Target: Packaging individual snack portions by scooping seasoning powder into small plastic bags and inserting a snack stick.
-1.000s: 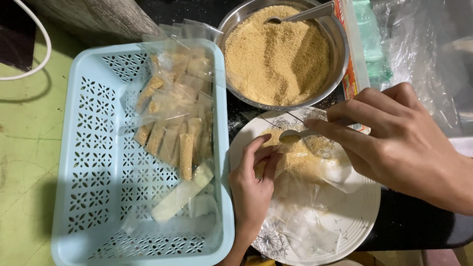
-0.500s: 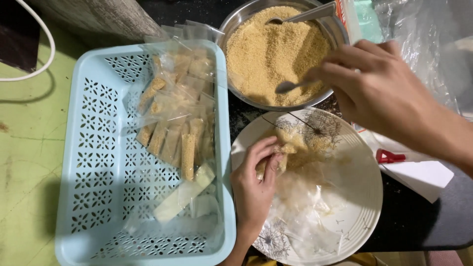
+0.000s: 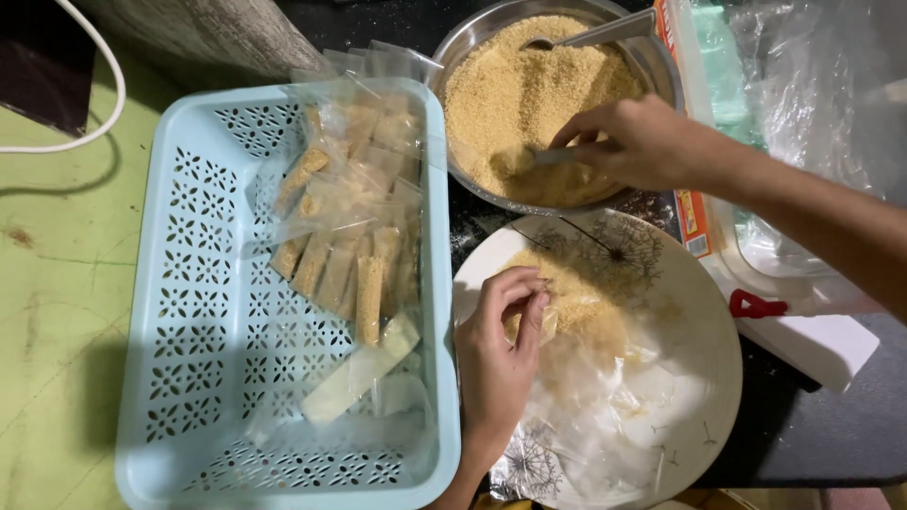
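While right hand [image 3: 633, 142] spoons golden, grainy crumbs [image 3: 529, 90], left hand [image 3: 496, 354] pinches clear pouch [image 3: 529, 321]

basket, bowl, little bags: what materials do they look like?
Basket: pale blue moulded plastic by the look, matte, with cut-out lattice holes in floor and walls.
Bowl: probably stainless steel; thin grey rim with bright reflections.
Small bags: thin clear plastic film, glossy and crinkled, the tan filling showing through.
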